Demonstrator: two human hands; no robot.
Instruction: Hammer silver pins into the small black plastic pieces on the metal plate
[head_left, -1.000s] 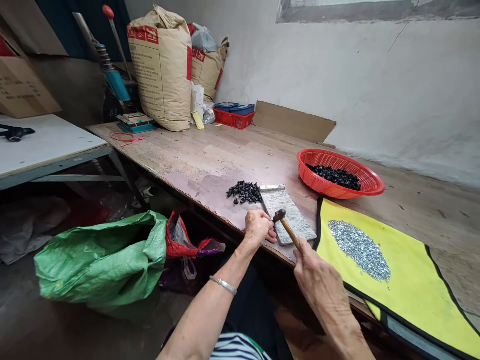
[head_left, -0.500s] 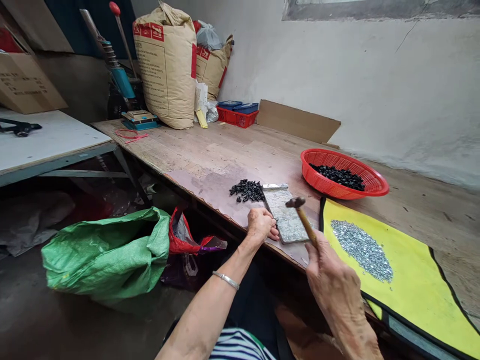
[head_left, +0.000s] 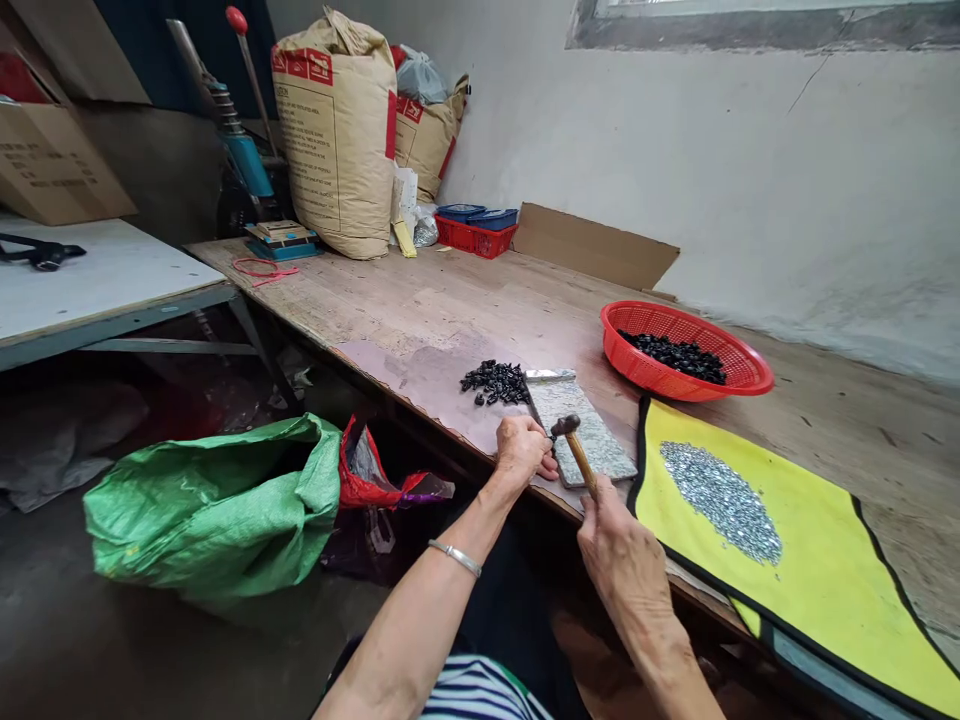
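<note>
My right hand (head_left: 619,540) is closed around the wooden handle of a small hammer (head_left: 581,460). The hammer's dark head is over the left edge of a worn stone-like slab (head_left: 589,425), close to my left fingertips. My left hand (head_left: 523,450) is pinched at that same edge; the small dark piece at its fingertips is too small to make out. Beside the slab's far left corner lies a pile of small black pieces (head_left: 491,382). A yellow cloth (head_left: 817,540) with black edging, right of the slab, carries a heap of small shiny silver bits (head_left: 720,500).
A red plastic basket (head_left: 622,365) with black pieces stands behind the yellow cloth. Below the table's front edge, a green woven sack (head_left: 217,510) gapes at left. Large paper sacks (head_left: 337,140), a lever press (head_left: 247,165) and a red crate (head_left: 476,238) are at the back.
The hammer and my right hand have come down and left, bringing the head to the slab's left edge by my left fingers. My left hand stays in place.
</note>
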